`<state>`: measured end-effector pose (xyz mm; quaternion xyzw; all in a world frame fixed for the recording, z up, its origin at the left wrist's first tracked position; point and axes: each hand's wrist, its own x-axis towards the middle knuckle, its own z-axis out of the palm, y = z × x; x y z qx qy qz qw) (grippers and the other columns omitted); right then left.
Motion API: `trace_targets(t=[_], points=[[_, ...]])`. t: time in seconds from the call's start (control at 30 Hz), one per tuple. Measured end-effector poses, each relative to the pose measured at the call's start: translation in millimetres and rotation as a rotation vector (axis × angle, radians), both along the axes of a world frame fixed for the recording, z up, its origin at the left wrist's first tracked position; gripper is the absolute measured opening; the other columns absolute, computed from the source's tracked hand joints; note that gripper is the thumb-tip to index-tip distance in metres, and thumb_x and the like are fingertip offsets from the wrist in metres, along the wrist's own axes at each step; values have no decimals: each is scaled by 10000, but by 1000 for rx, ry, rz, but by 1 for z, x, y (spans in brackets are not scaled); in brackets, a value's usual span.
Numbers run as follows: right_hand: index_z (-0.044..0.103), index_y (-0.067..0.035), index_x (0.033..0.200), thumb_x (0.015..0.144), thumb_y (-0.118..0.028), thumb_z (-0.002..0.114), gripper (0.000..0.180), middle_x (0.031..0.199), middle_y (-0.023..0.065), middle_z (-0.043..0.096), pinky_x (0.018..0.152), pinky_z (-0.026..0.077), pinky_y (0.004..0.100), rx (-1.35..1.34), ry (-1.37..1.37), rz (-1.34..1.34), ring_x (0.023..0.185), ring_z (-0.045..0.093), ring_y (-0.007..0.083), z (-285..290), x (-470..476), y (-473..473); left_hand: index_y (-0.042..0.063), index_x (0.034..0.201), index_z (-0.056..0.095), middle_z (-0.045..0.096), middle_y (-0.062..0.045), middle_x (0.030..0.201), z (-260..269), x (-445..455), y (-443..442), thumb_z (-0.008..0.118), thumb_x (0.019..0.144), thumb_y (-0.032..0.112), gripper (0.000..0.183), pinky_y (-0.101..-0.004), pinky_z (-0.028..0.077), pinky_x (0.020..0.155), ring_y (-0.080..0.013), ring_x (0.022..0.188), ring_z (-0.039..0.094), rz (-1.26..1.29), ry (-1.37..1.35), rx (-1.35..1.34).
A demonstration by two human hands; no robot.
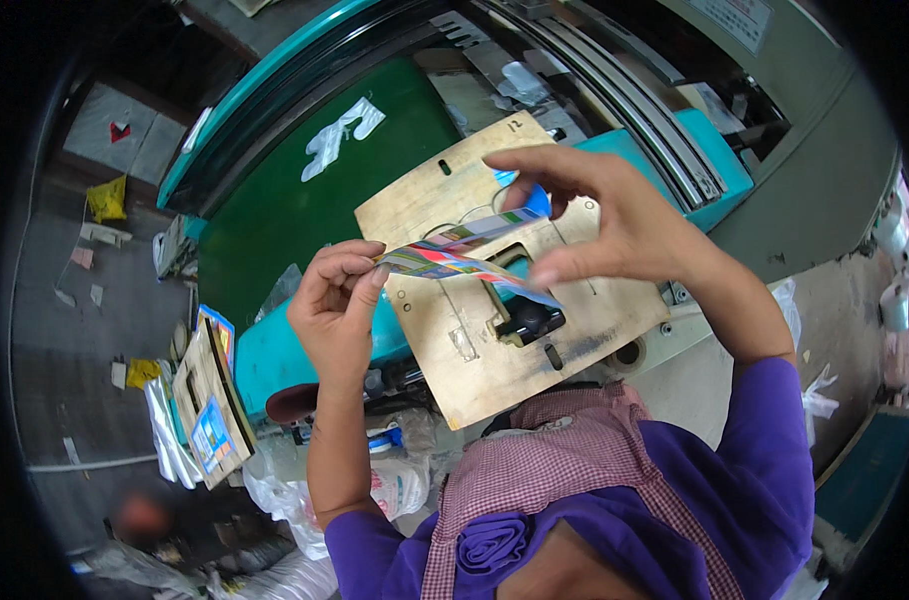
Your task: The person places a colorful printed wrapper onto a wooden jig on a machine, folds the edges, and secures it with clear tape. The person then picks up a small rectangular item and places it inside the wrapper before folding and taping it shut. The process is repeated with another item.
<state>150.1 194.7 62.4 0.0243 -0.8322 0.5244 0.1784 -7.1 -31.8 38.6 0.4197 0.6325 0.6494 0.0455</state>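
My left hand [342, 300] pinches one end of a long, colourful printed strip [462, 238] between thumb and fingers. Two lengths of the strip spread from there towards the right, above a plywood board [454, 382]. At their far ends my right hand [574, 217] is spread, thumb and fingers apart; a blue end lies by its fingers, and whether it touches that end I cannot tell. The board has slots, a cut-out opening and curved lines in its face, and rests tilted on the turquoise edge of a machine. Through the opening a black knob [533, 319] shows.
Behind the board lies a green machine bed [274, 217] with a clear plastic cut-out [342, 139] on it. Metal rails [619, 90] run at the upper right. Another wooden board [210, 412] with a printed piece leans at the left, near plastic bags [289, 487].
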Motion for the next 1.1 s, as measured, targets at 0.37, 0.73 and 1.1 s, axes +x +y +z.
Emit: trace_targets(t=[0.37,0.73,1.1], points=[[608,31,881,832,-220,673,263,719,67,605,511,454,239,-75,20,-71,608,577,109,-5,9,-20,-8,1000,580,616,-115,954,9,23,-19,685,758,-34,264,-209,490,679,-121,813,602,30,-56,57],[616,23,834,863,-237,641,262,674,28,596,508,446,187,-212,25,-92,588,569,64,2,5,-33,-29,881,627,623,-39,749,-7,42,-13,695,812,128,184,-193,442,484,-56,596,549,19,-415,33],[619,11,910,802,-95,667,158,708,87,605,500,476,264,171,371,-30,625,624,172,16,13,-42,-21,1142,549,634,-130,1038,5,47,-16,731,744,91,451,-329,450,792,-210,924,602,254,122,128]])
